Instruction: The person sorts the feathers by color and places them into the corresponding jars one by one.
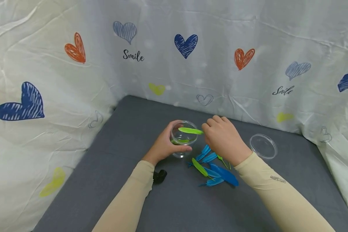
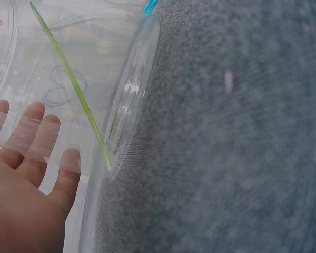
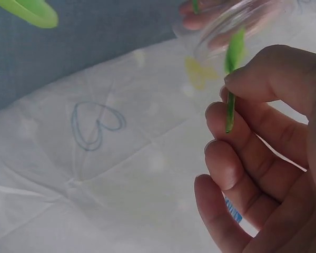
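A clear plastic cup (image 1: 181,155) is gripped by my left hand (image 1: 161,146), with the thumb along its near side and the fingers round the far side. Inside the cup lies a green feather (image 1: 183,141); its thin green quill (image 2: 73,81) slants across the cup in the left wrist view. My right hand (image 1: 224,139) pinches another green feather (image 3: 235,52) by its quill between thumb and index finger. That feather's vane reaches over the cup's mouth in the head view. Below my right hand, blue feathers (image 1: 224,174) and a green feather (image 1: 200,167) lie in a loose pile.
A round clear lid (image 1: 263,146) lies on the grey table (image 1: 110,180), right of my right hand. Some black object (image 1: 160,176) shows beside my left wrist. A white curtain (image 1: 214,74) printed with hearts hangs behind and at the sides.
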Available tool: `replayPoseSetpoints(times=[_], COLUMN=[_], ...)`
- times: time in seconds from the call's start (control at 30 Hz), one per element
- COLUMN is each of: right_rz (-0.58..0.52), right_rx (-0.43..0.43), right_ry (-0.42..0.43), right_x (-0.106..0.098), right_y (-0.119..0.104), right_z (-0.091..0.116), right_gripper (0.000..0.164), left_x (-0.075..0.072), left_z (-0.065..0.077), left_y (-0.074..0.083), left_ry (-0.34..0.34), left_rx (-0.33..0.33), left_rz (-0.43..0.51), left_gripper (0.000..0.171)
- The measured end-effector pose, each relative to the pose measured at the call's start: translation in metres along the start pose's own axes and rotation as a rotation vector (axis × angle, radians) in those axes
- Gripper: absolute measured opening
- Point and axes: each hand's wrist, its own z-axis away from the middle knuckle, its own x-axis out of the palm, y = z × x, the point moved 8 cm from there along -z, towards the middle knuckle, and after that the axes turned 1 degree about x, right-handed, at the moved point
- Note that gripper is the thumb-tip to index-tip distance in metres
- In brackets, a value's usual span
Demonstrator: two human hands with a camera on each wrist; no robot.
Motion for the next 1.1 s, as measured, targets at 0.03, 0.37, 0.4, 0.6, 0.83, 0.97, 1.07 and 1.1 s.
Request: replayPoseSetpoints(times=[0.03, 0.37, 0.4, 0.6, 0.83, 0.97, 1.07, 1.1], right_rz=[0.009, 0.012, 0.01, 0.0, -0.001, 0.001, 0.003, 0.003], right_rx=[-0.011, -0.072, -0.076, -0.097, -0.099, -0.098, -0.101, -0.101], right_ry=[-0.003, -0.008, -0.015, -0.05, -0.081, -0.101, -0.101, -0.101], right_x=[0.0, 0.001, 0.002, 0.007, 0.015, 0.018, 0.019, 0.02], right_y=[-0.001, -0.015, -0.016, -0.022, -0.023, -0.024, -0.024, -0.024], right_z=[-0.002, -0.027, -0.029, -0.038, -0.043, -0.044, -0.044, -0.045], right_gripper=[0.009, 0.007, 0.006, 0.003, 0.009, 0.012, 0.012, 0.012], left_x=[0.0, -0.001, -0.001, 0.0, 0.001, 0.002, 0.001, 0.001], left_z=[0.0, 0.002, 0.001, 0.001, 0.0, 0.001, 0.002, 0.002], left_y=[0.001, 0.001, 0.001, 0.003, 0.006, 0.005, 0.006, 0.006], left_ry=[-0.001, -0.012, -0.012, -0.014, -0.013, -0.015, -0.014, -0.013], left_rx=[-0.001, -0.033, -0.036, -0.05, -0.039, -0.044, -0.05, -0.052], left_rz=[0.001, 0.042, 0.041, 0.029, 0.008, 0.006, 0.006, 0.005], left_gripper=[0.107, 0.106, 0.106, 0.106, 0.104, 0.105, 0.105, 0.105])
